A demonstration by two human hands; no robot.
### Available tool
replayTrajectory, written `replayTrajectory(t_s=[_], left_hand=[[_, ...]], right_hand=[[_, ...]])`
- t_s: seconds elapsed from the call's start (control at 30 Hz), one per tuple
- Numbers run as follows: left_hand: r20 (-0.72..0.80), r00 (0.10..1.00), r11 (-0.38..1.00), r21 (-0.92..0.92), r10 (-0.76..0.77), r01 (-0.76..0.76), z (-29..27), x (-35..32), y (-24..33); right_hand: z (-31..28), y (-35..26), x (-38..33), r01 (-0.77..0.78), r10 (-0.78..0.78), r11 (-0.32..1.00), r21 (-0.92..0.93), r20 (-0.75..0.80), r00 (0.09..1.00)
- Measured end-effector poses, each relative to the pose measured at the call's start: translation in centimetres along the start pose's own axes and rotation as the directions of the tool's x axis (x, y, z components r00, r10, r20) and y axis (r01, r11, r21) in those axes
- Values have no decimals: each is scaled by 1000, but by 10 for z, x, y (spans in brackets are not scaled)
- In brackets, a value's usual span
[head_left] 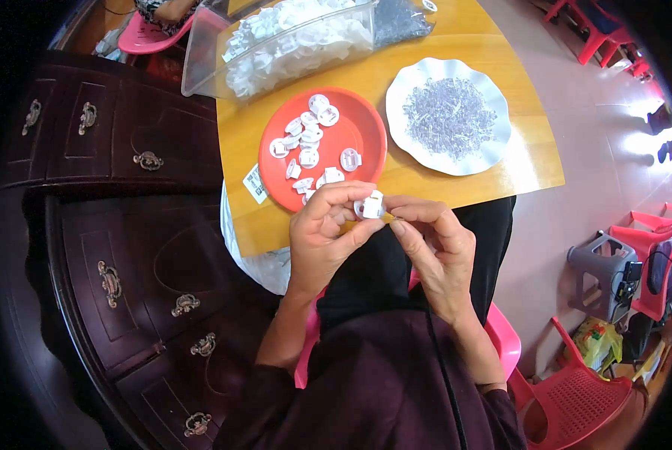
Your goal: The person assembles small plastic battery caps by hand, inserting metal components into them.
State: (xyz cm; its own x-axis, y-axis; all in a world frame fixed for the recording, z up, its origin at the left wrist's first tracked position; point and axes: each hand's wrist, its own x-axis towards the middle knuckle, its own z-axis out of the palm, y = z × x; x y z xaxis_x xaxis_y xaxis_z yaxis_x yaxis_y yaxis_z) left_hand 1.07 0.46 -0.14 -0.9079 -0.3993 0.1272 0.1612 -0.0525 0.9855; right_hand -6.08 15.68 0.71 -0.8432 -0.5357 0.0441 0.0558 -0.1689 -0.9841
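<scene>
Both hands, left point(322, 232) and right point(432, 241), pinch one small white plastic clip point(369, 205) between fingertips, just over the table's point(493, 176) near edge. Beyond them a red plate point(362, 124) of clips sits close; open tabletop lies only along that edge.

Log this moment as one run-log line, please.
left hand: holds small white plastic part | right hand: pinches same part | behind: red plate of white parts, white plate of pins
</scene>
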Motion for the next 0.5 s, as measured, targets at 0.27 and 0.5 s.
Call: replayTrajectory(t_s=[0.27, 0.5], left_hand=[[37, 995, 979, -178, -94, 99, 1, -12, -5], [30, 999, 988, -155, 31, -26, 5, -15, -7]], right_hand=[[-4, 4, -5, -103, 107, 969, 226, -4, 994], [-2, 4, -5, -58, 65, 987, 153, -42, 997]])
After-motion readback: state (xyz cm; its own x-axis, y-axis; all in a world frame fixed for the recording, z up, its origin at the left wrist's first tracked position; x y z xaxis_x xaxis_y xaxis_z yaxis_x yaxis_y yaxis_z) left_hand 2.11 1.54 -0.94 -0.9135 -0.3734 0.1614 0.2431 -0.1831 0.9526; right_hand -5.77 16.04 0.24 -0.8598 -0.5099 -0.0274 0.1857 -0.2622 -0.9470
